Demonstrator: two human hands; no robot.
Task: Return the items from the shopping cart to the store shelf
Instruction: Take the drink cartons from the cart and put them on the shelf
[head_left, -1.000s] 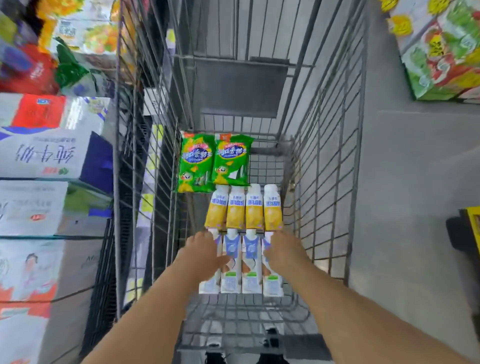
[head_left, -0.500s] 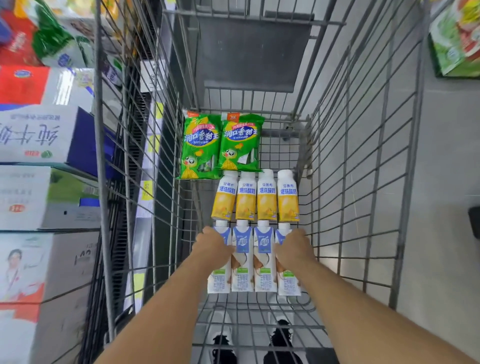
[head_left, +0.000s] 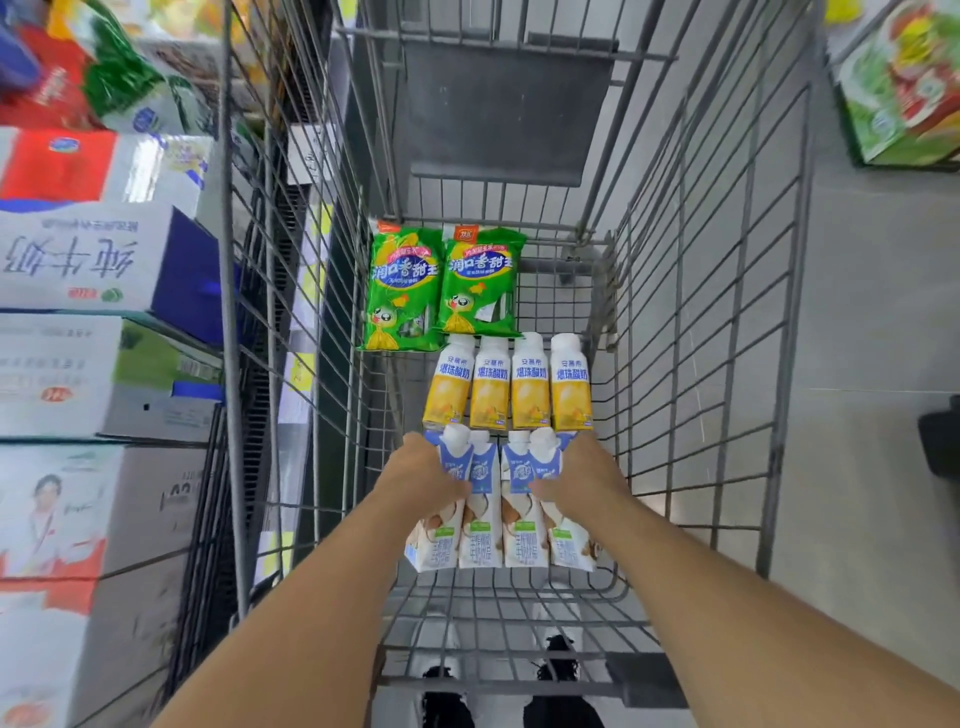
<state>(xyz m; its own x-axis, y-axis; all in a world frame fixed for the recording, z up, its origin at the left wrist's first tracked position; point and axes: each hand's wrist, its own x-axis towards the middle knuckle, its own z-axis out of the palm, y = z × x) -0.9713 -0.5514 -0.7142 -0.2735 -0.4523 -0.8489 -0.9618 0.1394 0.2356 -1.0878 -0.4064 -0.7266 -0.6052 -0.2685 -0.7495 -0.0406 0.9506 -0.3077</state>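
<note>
A grey wire shopping cart (head_left: 691, 322) holds three rows of goods. Nearest me lie several blue-and-white drink cartons (head_left: 480, 525). My left hand (head_left: 423, 480) grips the leftmost carton, which is tilted up off the row. My right hand (head_left: 582, 480) grips the rightmost carton (head_left: 569, 543), also tilted. Beyond them lie several yellow yoghurt bottles (head_left: 509, 387) side by side. Two green snack bags (head_left: 447, 286) lie at the far end. The store shelf (head_left: 93, 270) stands left of the cart, stacked with milk boxes.
Boxes of milk (head_left: 78, 374) fill the shelf on the left, close against the cart's side. A colourful carton (head_left: 904, 88) sits on the floor at the upper right. Grey floor (head_left: 872, 312) lies right of the cart. My shoes (head_left: 561, 660) show under the cart's basket.
Both hands have closed on the outer cartons and tilted them up and inward. The view has come closer to the cart.
</note>
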